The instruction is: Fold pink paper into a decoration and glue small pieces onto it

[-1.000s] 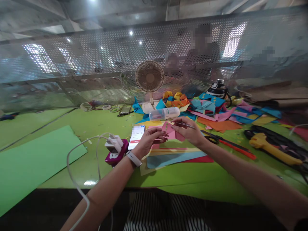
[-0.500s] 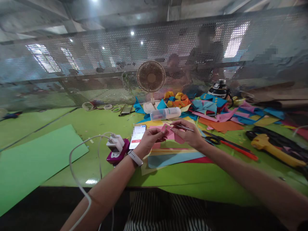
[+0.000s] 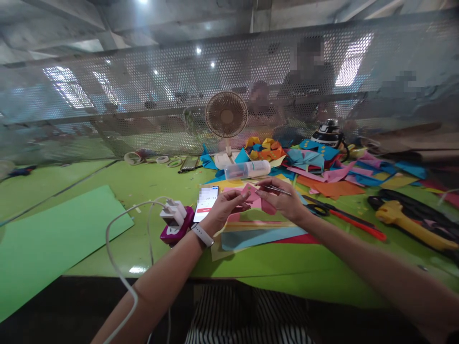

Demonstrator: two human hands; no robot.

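Note:
My left hand [image 3: 225,208] pinches the left edge of a small folded pink paper piece [image 3: 257,199] above the green table [image 3: 143,181]. My right hand [image 3: 283,199] grips the same pink piece from the right and also holds thin metal tweezers [image 3: 278,189] between thumb and fingers, their tips pointing right. Both hands hover over a stack of coloured paper sheets [image 3: 258,235]. A white band is on my left wrist.
A phone [image 3: 206,203] and a purple power strip with white plugs [image 3: 174,220] lie left of my hands. A green sheet [image 3: 53,236] covers the left. A fan [image 3: 225,117], plastic bottle [image 3: 247,169], folded paper pile [image 3: 315,165], scissors [image 3: 340,216], yellow glue gun [image 3: 412,224].
Both hands stay on the pink piece with only slight shifts. The view has drifted a little.

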